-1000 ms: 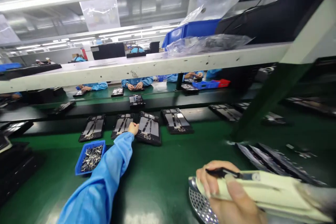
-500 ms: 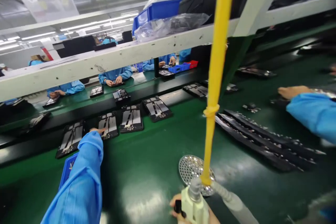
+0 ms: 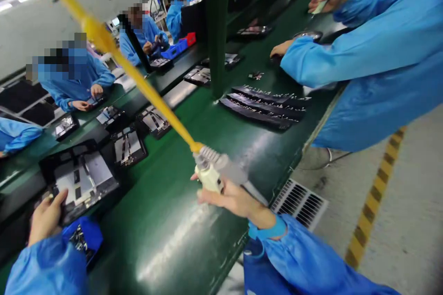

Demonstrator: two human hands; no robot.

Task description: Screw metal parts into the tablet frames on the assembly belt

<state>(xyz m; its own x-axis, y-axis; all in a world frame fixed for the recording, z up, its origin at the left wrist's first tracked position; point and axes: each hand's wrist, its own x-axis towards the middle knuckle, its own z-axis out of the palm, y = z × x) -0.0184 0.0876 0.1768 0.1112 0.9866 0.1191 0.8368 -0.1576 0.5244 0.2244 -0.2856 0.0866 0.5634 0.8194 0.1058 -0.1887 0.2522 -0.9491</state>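
Observation:
My left hand (image 3: 46,216), thumb on top, grips the near left edge of an opened tablet (image 3: 100,170) with pale battery panels and dark ribbon cables. The tablet is lifted and tilted over the bench. My right hand (image 3: 238,200) is wrapped round a cream electric screwdriver (image 3: 210,179), which hangs from a yellow tube (image 3: 152,92) and has a pale coiled cable sleeve (image 3: 221,159). Its tip is hidden. Beside my left wrist stands a blue bin (image 3: 96,235) of small metal parts. More opened tablets (image 3: 128,147) lie beyond, apart from my hands.
Dark strips with small parts (image 3: 266,103) lie on the green bench (image 3: 180,221). A green post (image 3: 217,32) rises from it. At right a co-worker's sleeve (image 3: 353,55) reaches over the bench. Other people sit across the line. A floor grate (image 3: 299,205) is below the bench edge.
My left hand has picked up a tablet from the row and brought it nearer. My right hand has raised the screwdriver off the bench area, and the view has swung right.

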